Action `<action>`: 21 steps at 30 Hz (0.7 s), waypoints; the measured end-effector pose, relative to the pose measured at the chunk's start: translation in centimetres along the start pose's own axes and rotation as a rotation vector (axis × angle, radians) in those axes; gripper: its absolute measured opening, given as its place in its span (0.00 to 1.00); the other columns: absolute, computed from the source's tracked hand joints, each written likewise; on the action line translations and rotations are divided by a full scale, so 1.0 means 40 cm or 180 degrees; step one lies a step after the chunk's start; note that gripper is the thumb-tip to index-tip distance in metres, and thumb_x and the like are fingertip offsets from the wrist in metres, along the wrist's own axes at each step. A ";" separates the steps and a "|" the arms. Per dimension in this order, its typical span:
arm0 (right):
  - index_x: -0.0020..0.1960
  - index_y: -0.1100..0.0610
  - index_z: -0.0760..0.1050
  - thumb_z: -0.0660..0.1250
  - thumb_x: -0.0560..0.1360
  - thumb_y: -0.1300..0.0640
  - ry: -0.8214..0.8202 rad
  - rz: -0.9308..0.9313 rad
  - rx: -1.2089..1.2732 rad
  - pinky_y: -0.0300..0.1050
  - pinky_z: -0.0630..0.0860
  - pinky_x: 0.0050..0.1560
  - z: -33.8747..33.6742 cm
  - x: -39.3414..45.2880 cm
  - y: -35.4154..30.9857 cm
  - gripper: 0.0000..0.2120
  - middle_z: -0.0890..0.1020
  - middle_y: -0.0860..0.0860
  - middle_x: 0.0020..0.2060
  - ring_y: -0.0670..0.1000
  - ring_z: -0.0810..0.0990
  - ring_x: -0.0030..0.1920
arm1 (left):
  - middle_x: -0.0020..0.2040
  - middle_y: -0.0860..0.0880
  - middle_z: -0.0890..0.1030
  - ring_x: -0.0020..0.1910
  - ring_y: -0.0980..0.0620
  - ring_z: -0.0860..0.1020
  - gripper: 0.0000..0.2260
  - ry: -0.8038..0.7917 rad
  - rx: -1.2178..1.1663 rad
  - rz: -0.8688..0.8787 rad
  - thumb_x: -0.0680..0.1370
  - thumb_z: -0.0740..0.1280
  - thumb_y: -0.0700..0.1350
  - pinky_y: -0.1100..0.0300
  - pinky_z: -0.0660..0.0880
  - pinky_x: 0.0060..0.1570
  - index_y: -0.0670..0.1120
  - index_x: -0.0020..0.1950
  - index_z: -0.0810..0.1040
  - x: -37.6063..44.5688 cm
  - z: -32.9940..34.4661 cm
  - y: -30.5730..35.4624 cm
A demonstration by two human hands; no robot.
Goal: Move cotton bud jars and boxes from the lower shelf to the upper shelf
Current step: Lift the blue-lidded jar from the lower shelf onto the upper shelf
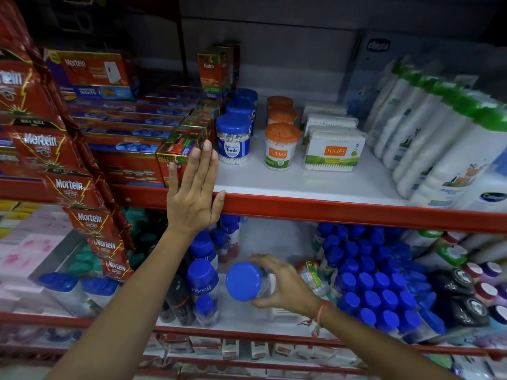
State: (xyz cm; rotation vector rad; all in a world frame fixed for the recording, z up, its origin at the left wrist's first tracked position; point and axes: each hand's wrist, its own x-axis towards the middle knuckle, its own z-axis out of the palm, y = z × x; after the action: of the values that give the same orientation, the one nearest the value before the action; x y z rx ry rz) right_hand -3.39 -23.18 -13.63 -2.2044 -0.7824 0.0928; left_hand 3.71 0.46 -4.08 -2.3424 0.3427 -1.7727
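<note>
Head view: the right hand (285, 286) has its grip clamped on a blue-lidded cotton bud jar (245, 281), tilted, over the lower shelf (247, 329). The left hand (192, 196), fingers spread flat, rests against the upper shelf (329, 208) edge beside Mortein boxes (175, 157)

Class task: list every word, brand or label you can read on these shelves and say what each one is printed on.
"Mortein": hanging red packets and red boxes.
"Johnson's buds": blue-lidded jar.
"TULIPS": orange-lidded jar and flat box.
"nycil": blue-capped bottle.
"chicco": grey pack.
Smaller print is too blurred to read.
</note>
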 end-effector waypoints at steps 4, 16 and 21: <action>0.62 0.51 0.74 0.82 0.61 0.55 0.0457 0.0491 0.1102 0.33 0.74 0.61 -0.087 -0.009 -0.104 0.32 0.82 0.40 0.56 0.39 0.79 0.59 | 0.80 0.47 0.45 0.79 0.49 0.45 0.28 -0.0065 -0.0034 -0.0016 0.82 0.47 0.53 0.47 0.39 0.76 0.41 0.79 0.50 -0.005 -0.007 0.005; 0.59 0.60 0.79 0.82 0.54 0.42 0.0783 0.0214 0.3093 0.48 0.82 0.53 -0.307 0.035 -0.326 0.38 0.84 0.57 0.54 0.56 0.83 0.56 | 0.80 0.46 0.48 0.79 0.48 0.48 0.27 -0.0281 -0.0162 -0.0003 0.82 0.47 0.51 0.47 0.41 0.77 0.41 0.79 0.51 -0.006 -0.025 0.002; 0.60 0.59 0.79 0.80 0.56 0.41 0.0531 0.0072 0.3911 0.50 0.82 0.51 -0.356 0.060 -0.356 0.38 0.83 0.59 0.57 0.57 0.83 0.54 | 0.80 0.45 0.49 0.79 0.48 0.49 0.27 -0.0320 -0.0224 0.0020 0.82 0.47 0.51 0.47 0.42 0.77 0.41 0.79 0.51 -0.009 -0.028 0.003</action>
State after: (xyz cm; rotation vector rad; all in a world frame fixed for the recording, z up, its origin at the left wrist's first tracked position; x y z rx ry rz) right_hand -4.30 -23.93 6.62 -1.0305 -0.4013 0.3028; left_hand 2.54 0.44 -4.13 -2.4647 0.4028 -1.6583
